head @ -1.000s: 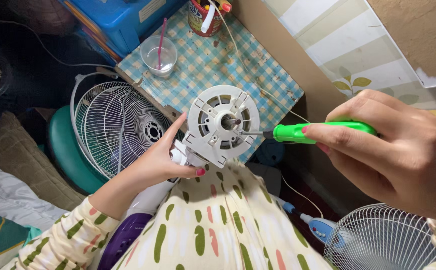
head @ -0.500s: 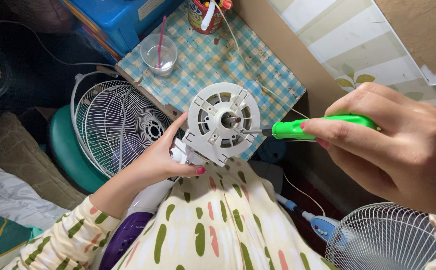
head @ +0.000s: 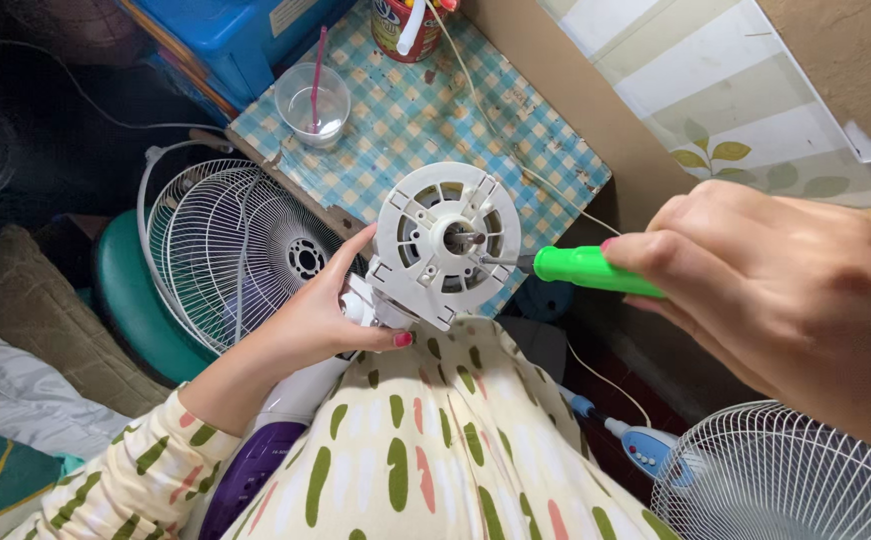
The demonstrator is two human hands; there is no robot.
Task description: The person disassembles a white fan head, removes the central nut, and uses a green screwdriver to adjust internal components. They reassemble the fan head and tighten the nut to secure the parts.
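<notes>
Over patterned lap, head view: round white fan motor housing (head: pixel 445 243) gripped at lower left edge by left hand (head: pixel 321 318), fingers curled, thumb up along rim. Green-handled screwdriver (head: pixel 584 269) pinched in closed right hand (head: pixel 771 300), tip set near housing centre. Wire fan guard (head: pixel 236 250) seen behind, checked tabletop (head: pixel 426 120) beyond.

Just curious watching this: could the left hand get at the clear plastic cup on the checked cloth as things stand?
Probably not right away: the left hand is wrapped around the white fan motor housing. The way to the clear plastic cup looks free otherwise.
</notes>
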